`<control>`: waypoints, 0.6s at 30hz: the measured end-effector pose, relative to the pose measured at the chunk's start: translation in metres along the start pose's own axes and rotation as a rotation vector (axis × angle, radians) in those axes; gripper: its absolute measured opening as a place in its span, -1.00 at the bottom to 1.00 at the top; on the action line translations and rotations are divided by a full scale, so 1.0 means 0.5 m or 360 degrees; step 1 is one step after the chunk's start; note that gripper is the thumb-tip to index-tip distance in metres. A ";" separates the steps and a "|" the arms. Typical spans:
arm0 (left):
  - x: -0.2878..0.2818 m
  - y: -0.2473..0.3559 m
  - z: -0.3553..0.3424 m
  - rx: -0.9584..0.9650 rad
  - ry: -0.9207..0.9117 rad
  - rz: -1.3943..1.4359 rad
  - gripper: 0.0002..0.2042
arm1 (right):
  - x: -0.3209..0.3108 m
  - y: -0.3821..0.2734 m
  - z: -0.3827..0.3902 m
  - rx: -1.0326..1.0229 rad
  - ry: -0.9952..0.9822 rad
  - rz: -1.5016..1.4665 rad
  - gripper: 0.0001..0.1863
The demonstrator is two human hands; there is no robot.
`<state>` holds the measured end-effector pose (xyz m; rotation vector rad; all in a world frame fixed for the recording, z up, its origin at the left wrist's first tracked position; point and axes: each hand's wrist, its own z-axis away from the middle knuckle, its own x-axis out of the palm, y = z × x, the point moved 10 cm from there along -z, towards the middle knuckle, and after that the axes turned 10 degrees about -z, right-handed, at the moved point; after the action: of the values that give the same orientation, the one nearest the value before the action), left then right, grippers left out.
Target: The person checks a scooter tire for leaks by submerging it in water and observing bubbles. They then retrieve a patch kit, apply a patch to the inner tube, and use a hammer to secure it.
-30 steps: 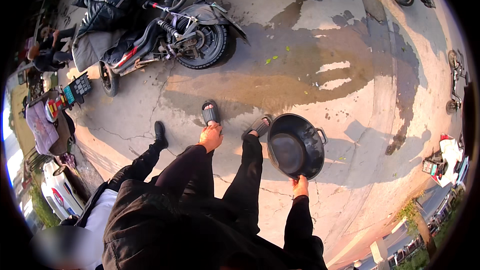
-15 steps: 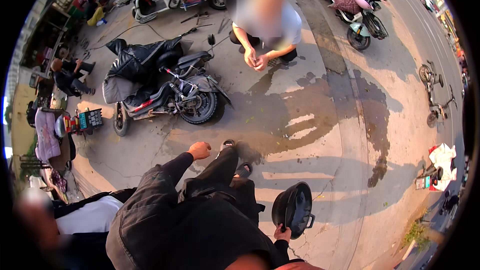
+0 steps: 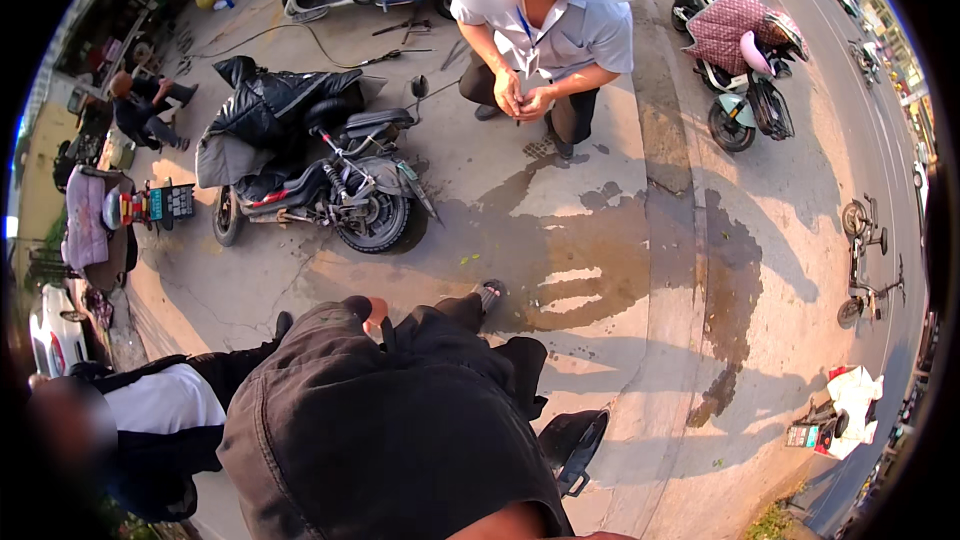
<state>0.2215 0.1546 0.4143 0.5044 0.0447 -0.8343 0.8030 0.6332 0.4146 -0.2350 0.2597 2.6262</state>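
Note:
My dark jacket and trousers (image 3: 390, 420) fill the lower middle of the view. Only a sliver of my left hand (image 3: 376, 311) shows past the dark sleeve, low by my knee, with nothing seen in it. A black round pan (image 3: 573, 443) hangs tilted on edge at my right side, above the pavement. My right hand is hidden behind my clothing where the pan's handle runs. My sandalled foot (image 3: 490, 292) stands at the edge of a wet patch (image 3: 600, 250).
A black scooter (image 3: 330, 180) with a dark cover stands ahead on the left. A person in a white shirt (image 3: 545, 40) crouches beyond the wet concrete. Another person (image 3: 160, 410) is close on my left. A scooter under a pink cover (image 3: 745, 50) and a small bike (image 3: 862, 260) are to the right.
The view has tilted up and my body has risen, so the crouching person is closer. The pan has dropped to the lower right, and both hands have slipped behind my clothing.

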 end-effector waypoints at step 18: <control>-0.397 0.214 -0.080 -0.0954 0.0955 0.1177 -0.54 | 1.064 -0.126 0.291 -0.0483 -0.0192 0.1768 -0.49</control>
<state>0.1703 0.3711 0.4690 0.1537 0.6069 0.0926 0.3551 0.9610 0.4337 -0.0087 -0.1073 3.7658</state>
